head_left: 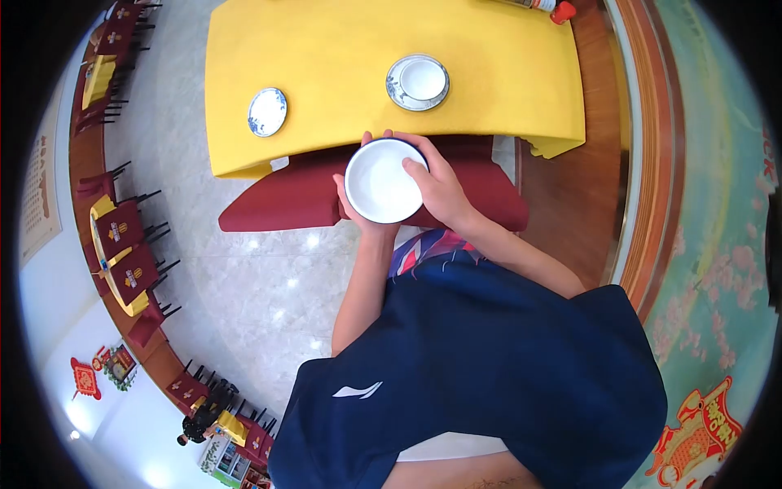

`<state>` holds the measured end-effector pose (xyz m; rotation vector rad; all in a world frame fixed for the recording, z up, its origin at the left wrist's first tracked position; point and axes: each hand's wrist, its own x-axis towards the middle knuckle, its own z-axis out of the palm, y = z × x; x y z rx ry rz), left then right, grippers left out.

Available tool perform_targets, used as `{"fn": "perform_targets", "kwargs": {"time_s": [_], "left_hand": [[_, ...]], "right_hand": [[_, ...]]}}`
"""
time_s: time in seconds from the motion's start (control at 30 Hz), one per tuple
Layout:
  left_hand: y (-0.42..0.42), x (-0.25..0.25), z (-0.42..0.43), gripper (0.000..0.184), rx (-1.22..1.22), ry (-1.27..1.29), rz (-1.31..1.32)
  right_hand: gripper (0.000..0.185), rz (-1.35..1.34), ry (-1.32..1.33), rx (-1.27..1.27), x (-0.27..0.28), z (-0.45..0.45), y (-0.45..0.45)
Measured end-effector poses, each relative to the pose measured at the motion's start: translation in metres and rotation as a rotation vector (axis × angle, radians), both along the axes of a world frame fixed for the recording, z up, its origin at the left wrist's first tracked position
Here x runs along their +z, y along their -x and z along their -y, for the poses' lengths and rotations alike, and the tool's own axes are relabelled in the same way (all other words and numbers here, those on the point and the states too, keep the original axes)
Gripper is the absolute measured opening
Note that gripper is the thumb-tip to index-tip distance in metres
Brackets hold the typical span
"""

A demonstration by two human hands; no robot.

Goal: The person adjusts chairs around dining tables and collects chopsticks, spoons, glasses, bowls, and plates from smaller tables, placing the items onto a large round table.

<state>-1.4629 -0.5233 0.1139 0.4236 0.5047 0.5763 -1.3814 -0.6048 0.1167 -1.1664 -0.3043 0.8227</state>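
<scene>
Between my two hands is a white bowl [379,183] with a dark blue rim, its inside facing up at me. My left hand [358,213] cups it from the left and below, fingers closed against its side. On the other side my right hand [442,181] grips the rim, with the thumb over the edge inside the bowl. Just beyond, on the yellow tablecloth [326,49], a small white bowl [423,80] sits on a blue-patterned plate [393,84]. A second blue-patterned plate [267,112] lies farther left on the cloth.
Dark red chairs [281,196] are tucked under the table's near edge, below the bowl. A bottle with a red cap [562,12] stands at the far right corner. A wooden ledge and painted wall [717,204] run along the right. Other tables and a person [212,411] are far left.
</scene>
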Motion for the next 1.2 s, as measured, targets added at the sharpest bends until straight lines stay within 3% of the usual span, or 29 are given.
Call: {"fn": "perform_targets", "kwargs": {"time_s": [0.1,0.2,0.27,0.3,0.33,0.43,0.53,0.67,0.8,0.97,1.07,1.13,1.2], "left_hand": [[0.002,-0.012,0.007,0.074,0.059,0.033,0.026],[0.012,-0.022,0.01,0.076,0.079,0.022,-0.112],[0.02,-0.029,0.009,0.078,0.007,0.027,0.056],[0.028,-0.023,0.01,0.079,-0.016,0.194,0.171],[0.034,-0.022,0.009,0.079,-0.004,0.186,0.173],[0.051,-0.014,0.011,0.068,0.003,0.247,0.373],[0.075,-0.016,0.011,0.069,0.082,0.384,0.338],[0.099,-0.018,0.013,0.071,0.137,0.319,0.332],[0.117,-0.013,0.007,0.073,0.229,0.331,0.329],[0.15,-0.02,-0.01,0.074,0.309,0.27,0.37],[0.174,-0.026,-0.025,0.075,0.326,0.255,0.425],[0.192,-0.037,-0.04,0.076,0.381,0.224,0.19],[0.22,-0.046,-0.056,0.083,0.376,0.225,0.205]], "right_hand": [[0.037,0.169,0.143,0.12,-0.007,0.008,-0.012],[0.037,0.221,0.151,0.224,-0.008,0.011,-0.021],[0.042,0.217,0.15,0.306,-0.021,0.006,-0.047],[0.04,0.203,0.172,0.197,-0.049,0.0,-0.063],[0.039,-0.006,0.322,0.053,-0.06,-0.014,-0.084],[0.053,0.399,0.837,0.03,-0.147,-0.036,-0.146],[0.054,0.512,1.046,0.133,-0.189,-0.048,-0.173],[0.052,0.397,1.108,0.281,-0.215,-0.058,-0.193],[0.046,0.271,0.942,0.283,-0.245,-0.055,-0.197],[0.039,0.579,0.983,0.27,-0.276,-0.057,-0.201],[0.038,0.805,0.911,0.182,-0.251,-0.06,-0.176],[0.041,0.774,0.836,0.249,-0.195,-0.062,-0.143],[0.036,0.548,0.698,0.276,-0.121,-0.068,-0.081]]}}
